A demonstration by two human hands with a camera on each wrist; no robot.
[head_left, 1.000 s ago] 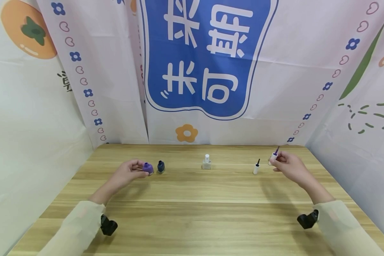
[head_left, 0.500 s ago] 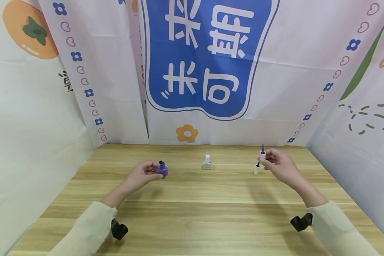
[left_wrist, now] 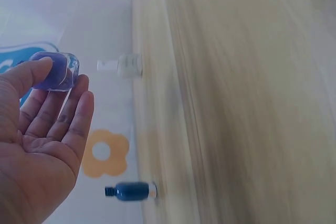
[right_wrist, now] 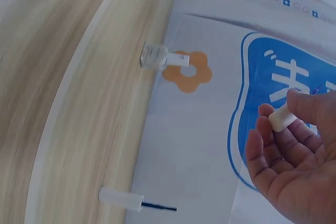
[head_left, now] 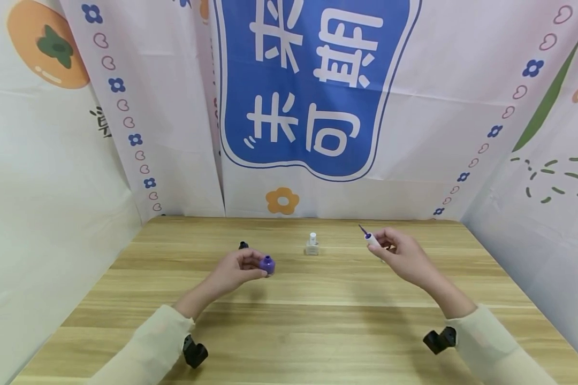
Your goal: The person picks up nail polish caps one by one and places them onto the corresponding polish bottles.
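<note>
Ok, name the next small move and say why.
Probably turn the white cap in the right hand brush-down above the purple nail polish bottle: its purple brush points upward, while the left hand holds that open bottle neck-up.

You are wearing cream sleeves [head_left: 142,345] that are wrinkling slightly. A black, blocky camera [head_left: 195,352] is jutting from your left cuff [head_left: 177,319], another camera [head_left: 439,340] from your right cuff [head_left: 467,320].

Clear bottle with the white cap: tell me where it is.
In the head view, the clear bottle stands upright near the back of the table, right of the purple bottle in the left hand.
</note>
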